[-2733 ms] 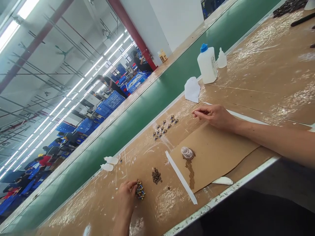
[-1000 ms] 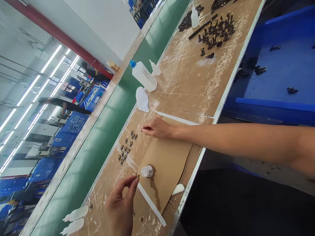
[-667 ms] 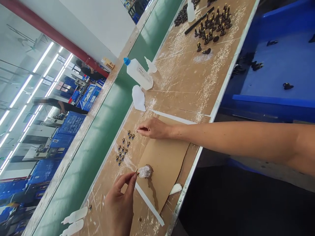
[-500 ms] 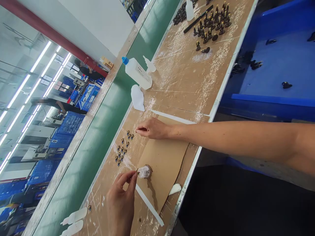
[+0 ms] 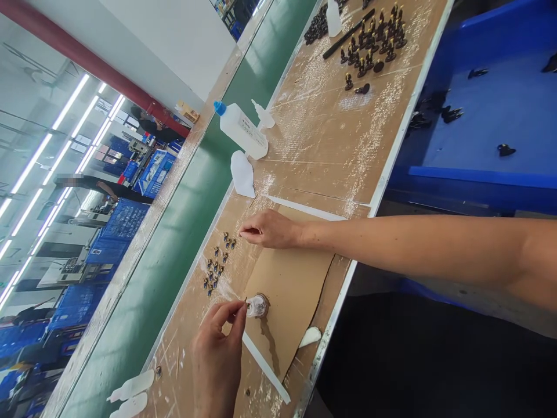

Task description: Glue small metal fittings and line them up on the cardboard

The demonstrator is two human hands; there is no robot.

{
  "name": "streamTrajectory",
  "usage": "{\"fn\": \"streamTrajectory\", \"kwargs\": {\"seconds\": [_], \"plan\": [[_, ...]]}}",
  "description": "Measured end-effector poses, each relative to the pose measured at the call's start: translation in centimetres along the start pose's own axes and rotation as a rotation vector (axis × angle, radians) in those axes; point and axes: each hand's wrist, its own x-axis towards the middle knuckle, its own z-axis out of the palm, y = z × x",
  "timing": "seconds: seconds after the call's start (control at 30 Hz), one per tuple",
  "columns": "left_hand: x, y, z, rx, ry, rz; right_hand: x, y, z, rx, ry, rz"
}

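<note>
The left hand point(image 5: 215, 366) pinches a tiny part point(image 5: 245, 301) in a narrow grip at the mouth of a small clear cup point(image 5: 257, 306) on brown cardboard point(image 5: 291, 278). The right arm point(image 5: 413, 244) reaches across the bench point(image 5: 313, 157), its hand point(image 5: 270, 229) curled narrow, contents unclear, just beside small blue-and-gold parts point(image 5: 216, 264).

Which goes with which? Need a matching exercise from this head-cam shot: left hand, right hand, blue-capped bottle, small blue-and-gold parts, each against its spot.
Things:
1. left hand
2. right hand
3. blue-capped bottle
4. small blue-and-gold parts

Spots:
A. in loose rows on the bench
B. beside the white paper piece
C. pinching a tiny part at the clear cup
D. at the edge of the kraft cardboard

Pairs: 1-C, 2-D, 3-B, 4-A
</note>
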Motion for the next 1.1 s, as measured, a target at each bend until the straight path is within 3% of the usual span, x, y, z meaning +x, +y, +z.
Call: {"fn": "streamTrajectory", "kwargs": {"seconds": [0.13,0.23,0.33,0.47,0.6,0.7,0.83,0.93,1.1], "plan": [[-1.0,0.6,-0.7,-0.152,-0.014,-0.106,-0.1,0.0,-0.1,-0.003,0.003,-0.008],[-2.4,0.0,-1.3,-0.397,0.014,-0.382,-0.1,-0.1,-0.2,-0.003,0.008,-0.017],[-3.9,-2.1,-1.4,-0.620,0.075,-0.600,-0.1,-0.1,-0.2,0.007,0.012,-0.030],[-5.5,-4.8,-1.3,-0.831,0.111,-0.674,-0.2,-0.1,0.0,0.019,0.020,-0.040],[-6.0,-4.3,-1.3,-0.788,0.137,-0.705,-0.3,-0.1,0.1,0.004,0.022,-0.043],[-5.4,-2.3,-1.1,-0.612,0.184,-0.674,-0.2,0.0,0.1,-0.010,0.014,-0.040],[-3.8,-0.2,-0.4,-0.318,0.214,-0.409,-0.2,0.1,0.1,-0.018,0.007,-0.036],[-2.7,0.3,0.0,-0.155,0.191,-0.270,-0.2,0.2,0.1,-0.014,0.005,-0.036],[-1.5,0.1,0.6,-0.003,0.158,-0.196,-0.1,0.1,0.0,-0.008,0.012,-0.034]]}}
